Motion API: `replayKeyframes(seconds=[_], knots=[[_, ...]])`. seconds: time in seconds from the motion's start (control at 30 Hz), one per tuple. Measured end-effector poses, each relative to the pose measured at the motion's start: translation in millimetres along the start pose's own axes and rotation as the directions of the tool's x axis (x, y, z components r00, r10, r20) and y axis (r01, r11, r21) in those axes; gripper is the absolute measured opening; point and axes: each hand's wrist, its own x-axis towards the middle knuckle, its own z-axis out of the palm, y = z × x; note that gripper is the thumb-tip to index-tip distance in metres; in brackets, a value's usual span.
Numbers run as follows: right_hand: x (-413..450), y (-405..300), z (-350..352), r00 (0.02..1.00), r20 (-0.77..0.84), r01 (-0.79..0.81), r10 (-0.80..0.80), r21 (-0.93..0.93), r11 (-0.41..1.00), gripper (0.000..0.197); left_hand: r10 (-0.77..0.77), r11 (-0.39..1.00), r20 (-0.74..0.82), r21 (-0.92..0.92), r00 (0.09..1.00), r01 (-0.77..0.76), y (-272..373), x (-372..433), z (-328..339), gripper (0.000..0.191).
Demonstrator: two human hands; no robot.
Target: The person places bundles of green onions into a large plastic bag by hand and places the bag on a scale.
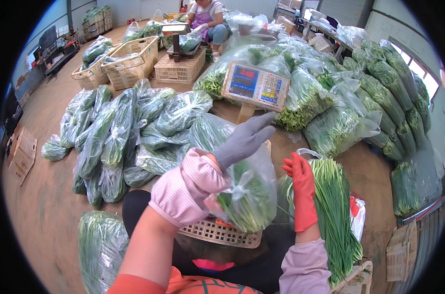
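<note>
My left hand (244,139), in a grey glove, reaches forward below the display of a digital scale (256,86), its fingers together and nothing seen in them; its palm side is hidden. Under it a tied clear plastic bag of green leafy stalks (250,205) rests over an upturned plastic crate (222,235). My right hand (301,183), in a red rubber glove, is raised at the left edge of a pile of long green stalks (334,213), which look like garlic chives. Whether its curled fingers hold something cannot be told. The pile lies on a crate at the right.
Bagged greens (112,132) are heaped on the floor at the left, and large bags of greens (307,95) stand ahead and right. One more bag (101,250) lies at lower left. Beyond are plastic crates (134,62), a second scale (176,40) and a seated person (207,22).
</note>
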Motion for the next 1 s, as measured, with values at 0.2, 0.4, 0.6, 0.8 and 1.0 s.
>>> replayKeyframes(seconds=[0.2,0.4,0.6,0.8,1.0], knots=[[-28,-9,11,0.985,0.145,0.139,-0.098,-0.308,0.941,0.063,-0.142,0.902,0.235,0.43,0.961,0.029,-46,-40,-15,0.022],[-27,29,45,0.814,0.372,0.176,0.446,-0.89,0.421,0.056,-0.09,0.611,0.083,0.791,0.992,-0.011,-78,-88,-43,0.068],[25,82,15,0.971,0.12,-0.006,0.207,-0.853,0.523,0.037,-0.588,0.269,0.243,0.958,0.771,-0.096,-108,-119,-46,0.04],[28,65,34,0.982,0.081,-0.056,0.169,-0.736,0.674,0.037,-0.691,0.523,0.354,0.847,0.63,0.097,-88,-139,-72,0.017],[25,51,48,0.988,0.009,0.15,-0.155,-0.303,0.941,0.036,-0.527,0.567,0.375,0.824,0.762,-0.014,-51,-139,-69,0.019]])
